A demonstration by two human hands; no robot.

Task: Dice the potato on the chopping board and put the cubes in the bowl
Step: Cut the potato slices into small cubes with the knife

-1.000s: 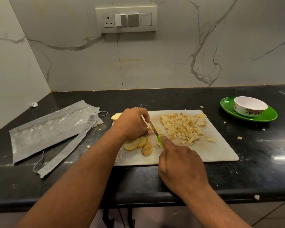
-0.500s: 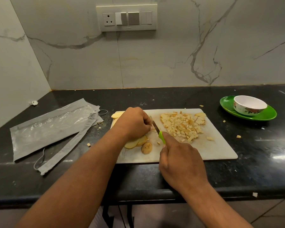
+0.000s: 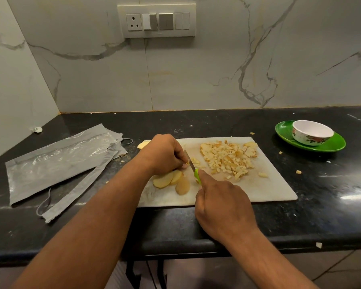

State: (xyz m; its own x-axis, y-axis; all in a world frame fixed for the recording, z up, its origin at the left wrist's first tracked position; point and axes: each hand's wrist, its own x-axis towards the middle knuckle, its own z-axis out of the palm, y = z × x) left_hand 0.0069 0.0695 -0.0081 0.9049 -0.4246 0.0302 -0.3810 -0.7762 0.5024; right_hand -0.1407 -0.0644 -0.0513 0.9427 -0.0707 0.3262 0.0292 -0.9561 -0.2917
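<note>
Dicing is under way: the left hand (image 3: pixel 165 152) pins potato strips on the chopping board (image 3: pixel 265 190), the right hand (image 3: pixel 221 203) grips the knife (image 3: pixel 193 166) beside them, and next the cubes (image 3: pixel 227 158) need carrying to the empty bowl (image 3: pixel 312 135).

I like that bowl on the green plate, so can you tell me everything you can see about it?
The bowl is small and round, white inside, with red flowers and green leaves painted around its outside. It looks like ceramic or melamine. It stands upright and looks empty. It sits on a shiny green plate, toward the plate's left side, on the black counter to the right of the chopping board. Neither hand touches it.
</note>
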